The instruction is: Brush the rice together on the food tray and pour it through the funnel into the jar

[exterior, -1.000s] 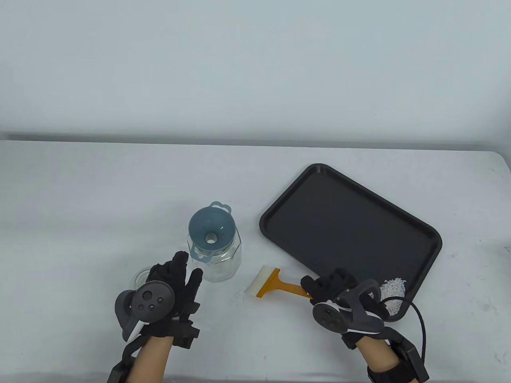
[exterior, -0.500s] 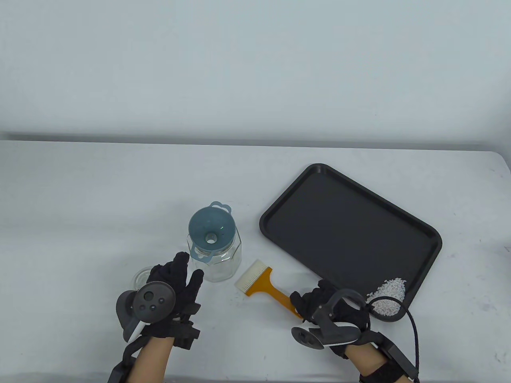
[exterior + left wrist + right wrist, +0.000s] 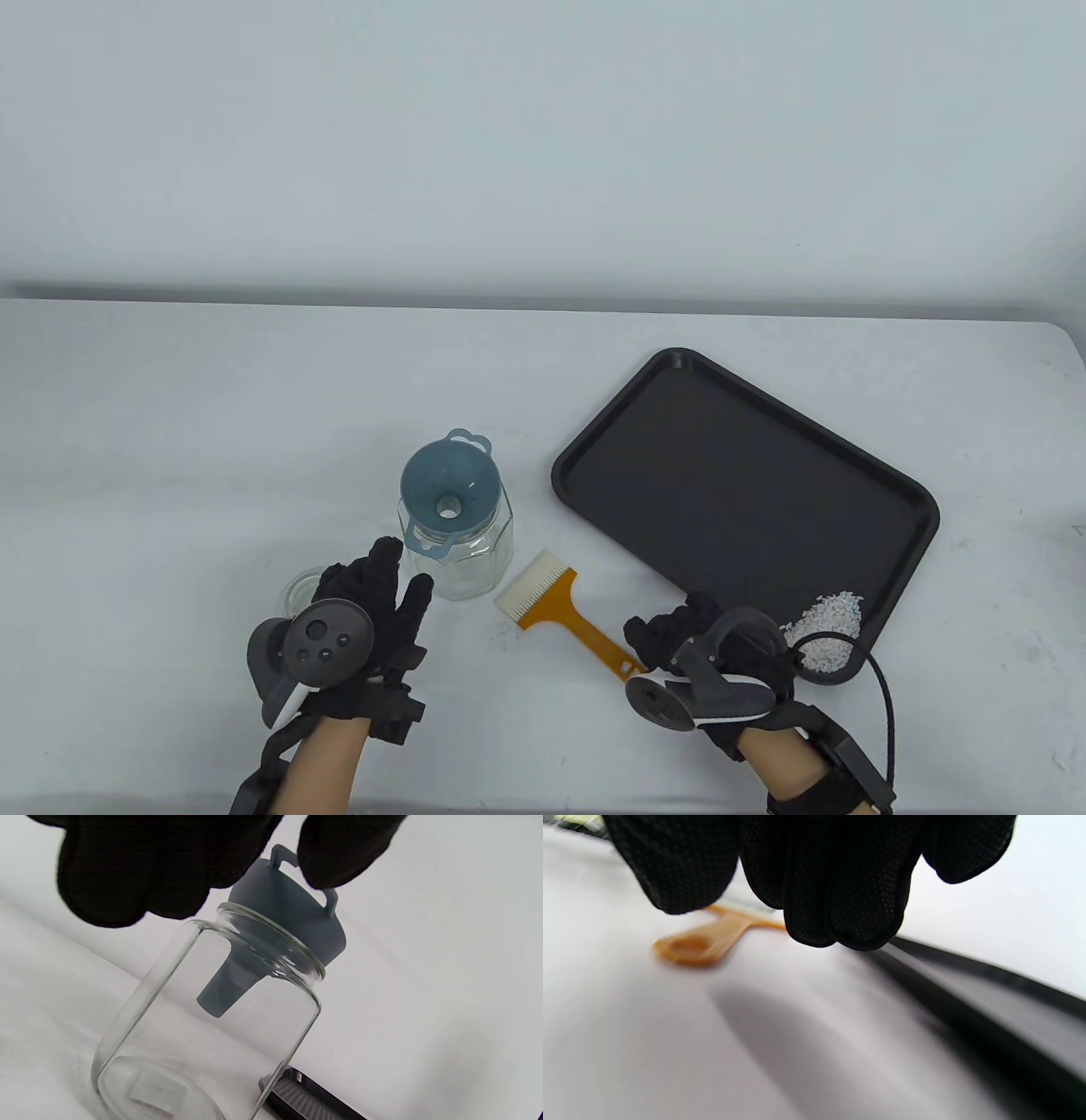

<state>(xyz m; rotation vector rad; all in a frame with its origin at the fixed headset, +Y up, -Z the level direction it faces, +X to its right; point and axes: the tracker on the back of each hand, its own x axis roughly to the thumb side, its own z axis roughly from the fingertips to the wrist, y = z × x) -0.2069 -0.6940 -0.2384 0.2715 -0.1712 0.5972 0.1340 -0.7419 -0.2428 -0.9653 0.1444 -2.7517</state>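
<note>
A black food tray (image 3: 738, 475) lies at the right, with a small heap of white rice (image 3: 823, 632) in its near corner. A clear glass jar (image 3: 462, 552) stands left of it with a blue-grey funnel (image 3: 447, 497) seated in its mouth. The orange-handled brush (image 3: 560, 607) lies flat on the table between jar and tray, bristles toward the jar. My right hand (image 3: 679, 637) hovers just past the handle's end with loosely curled fingers, holding nothing; the handle (image 3: 700, 942) lies free below them. My left hand (image 3: 382, 594) stays open beside the jar (image 3: 203, 1035), fingers straight.
A round glass lid (image 3: 299, 590) lies on the table left of the jar, partly under my left hand. A few stray grains dot the table near the bristles. The right glove's cable loops over the tray's near corner.
My right hand swung the brush left off the tray's edge, laid it on the table and let go. The left hand has not moved.
</note>
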